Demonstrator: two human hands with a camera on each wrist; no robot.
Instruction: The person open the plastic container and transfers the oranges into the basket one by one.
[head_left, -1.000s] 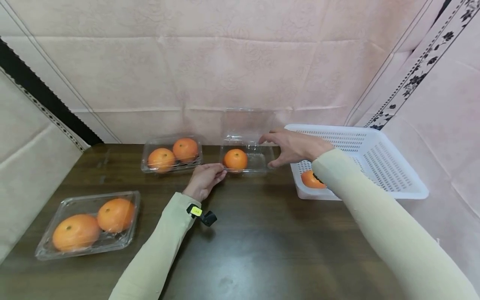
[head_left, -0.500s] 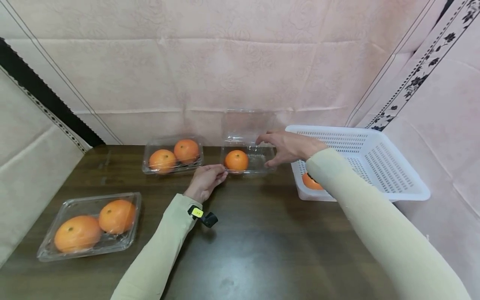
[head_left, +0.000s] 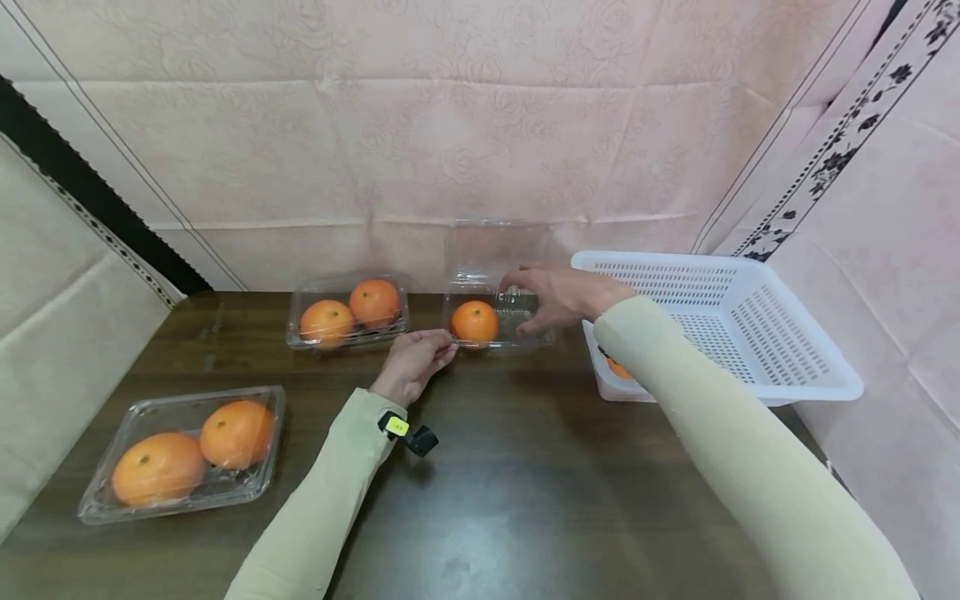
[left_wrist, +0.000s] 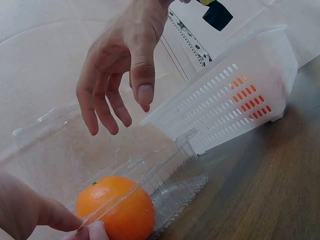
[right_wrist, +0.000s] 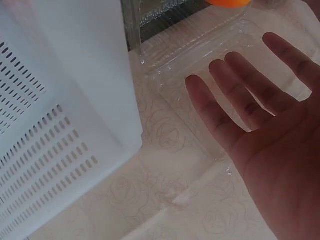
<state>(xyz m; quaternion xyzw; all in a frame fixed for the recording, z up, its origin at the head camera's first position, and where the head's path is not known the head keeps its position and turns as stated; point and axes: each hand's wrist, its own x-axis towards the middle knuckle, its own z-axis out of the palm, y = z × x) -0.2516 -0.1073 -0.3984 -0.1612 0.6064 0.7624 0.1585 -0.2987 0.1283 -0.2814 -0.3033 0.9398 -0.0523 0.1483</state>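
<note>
- Reaching over the open clear plastic box (head_left: 498, 321) at the back of the dark wood surface (head_left: 525, 492), the right hand (head_left: 558, 296) hangs above it w/ fingers (left_wrist: 107, 107) spread and loose, holding nothing.
- Left hand (head_left: 416, 358) pinches the near left corner of that box, thumb and a finger on the rim, next to the round orange fruit (head_left: 475, 321) inside.
- That fruit sits in the left half of the box; the right half is bare. Box lid (head_left: 498, 246) stands up at the back.
- White plastic basket w/ holes (head_left: 750, 333) is just right of the box. One orange fruit (head_left: 617, 367) shows in its near left corner, partly hidden by the sleeve.
- My guess: about one fruit is already in the basket, and one is left in the open box.
- Closed clear box at the back left (head_left: 348, 308) has 2 orange fruits, lid on.
- Closed clear box at the front left (head_left: 183, 450) has 2 bigger-looking orange fruits, lid on too.
- Looks like both closed boxes are untouched so far.
</note>
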